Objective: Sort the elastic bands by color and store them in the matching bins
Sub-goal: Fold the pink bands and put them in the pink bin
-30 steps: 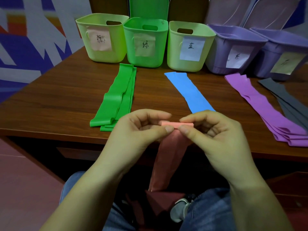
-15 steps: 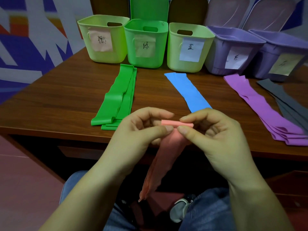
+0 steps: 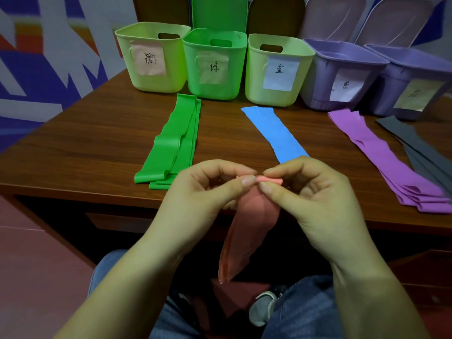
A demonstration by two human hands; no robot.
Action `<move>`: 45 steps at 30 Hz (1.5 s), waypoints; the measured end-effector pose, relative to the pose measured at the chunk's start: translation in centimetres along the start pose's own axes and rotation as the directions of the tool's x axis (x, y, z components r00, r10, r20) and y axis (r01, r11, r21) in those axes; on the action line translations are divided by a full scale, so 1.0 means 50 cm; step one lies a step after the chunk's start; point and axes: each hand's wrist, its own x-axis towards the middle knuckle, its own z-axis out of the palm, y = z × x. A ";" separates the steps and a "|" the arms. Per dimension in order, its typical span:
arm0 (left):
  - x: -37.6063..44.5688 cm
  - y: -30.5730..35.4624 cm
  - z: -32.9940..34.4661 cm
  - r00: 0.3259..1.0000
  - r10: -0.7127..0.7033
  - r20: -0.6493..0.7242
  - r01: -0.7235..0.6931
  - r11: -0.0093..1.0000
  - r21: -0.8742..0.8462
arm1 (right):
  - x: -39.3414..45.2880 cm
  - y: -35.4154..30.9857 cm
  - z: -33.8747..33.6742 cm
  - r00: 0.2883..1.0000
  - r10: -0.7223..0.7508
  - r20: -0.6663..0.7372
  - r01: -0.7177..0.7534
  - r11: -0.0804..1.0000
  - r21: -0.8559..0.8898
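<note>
Head view: along the back of the wooden table [image 3: 73,152] five bins are lined up. At the far left a pale green bin [image 3: 151,57] carries a pink label; next a darker green bin [image 3: 215,64], then a pale green bin with a white label [image 3: 278,69], then two purple bins [image 3: 342,74], the last [image 3: 411,81] partly cut off by the frame edge. In front of the bins, sorted piles are laid flat on the table: green bands [image 3: 173,143], a blue band [image 3: 274,133], purple bands [image 3: 391,162] and grey bands [image 3: 420,148] at the far right.

At the near edge of the table a pink band [image 3: 244,228] is held up. Its rolled top end is pinched by the left hand [image 3: 203,192] between thumb and forefinger, and the same end is pinched from the other side by the right hand [image 3: 313,189]; both grips are closed on the band. The rest of the band hangs below the table edge toward the lap, where more pink material is dimly seen.

The step in hand appears to be the rolling or folding of the pink band for storage. The next move would likely call for the loose tail to be taken up into the roll, and the bundle then carried to the far-left bin, whose pink label seems the match. The roll may spring open if the pinch is loosened.
</note>
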 end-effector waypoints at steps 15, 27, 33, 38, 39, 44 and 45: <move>0.003 -0.022 -0.010 0.997 0.070 -0.019 -0.069 0.997 0.039 | 0.000 0.013 0.004 0.994 0.105 -0.040 -0.105 0.994 -0.007; 0.012 -0.024 -0.012 1.000 -0.029 0.001 0.028 0.996 0.085 | -0.001 0.017 -0.001 0.996 0.050 -0.077 -0.050 0.999 -0.002; 0.020 -0.033 -0.011 0.999 -0.010 -0.035 0.012 0.997 0.073 | -0.001 0.021 0.002 0.998 0.009 -0.067 -0.008 1.000 0.015; 0.018 -0.023 -0.014 0.999 0.026 -0.028 -0.025 0.999 0.029 | -0.001 0.026 -0.003 0.998 0.046 -0.037 -0.047 0.999 -0.017; 0.018 -0.021 -0.016 0.999 0.037 -0.024 -0.036 0.998 0.048 | -0.002 0.026 -0.003 0.998 0.060 -0.037 -0.060 0.998 -0.020; 0.015 -0.022 -0.021 0.998 0.056 -0.012 -0.055 0.998 0.044 | -0.005 0.022 0.003 0.995 0.066 -0.076 -0.069 0.997 -0.038; 0.014 -0.024 -0.022 0.998 0.058 0.000 -0.058 0.998 0.037 | -0.006 0.021 0.004 0.995 0.059 -0.084 -0.063 0.997 -0.041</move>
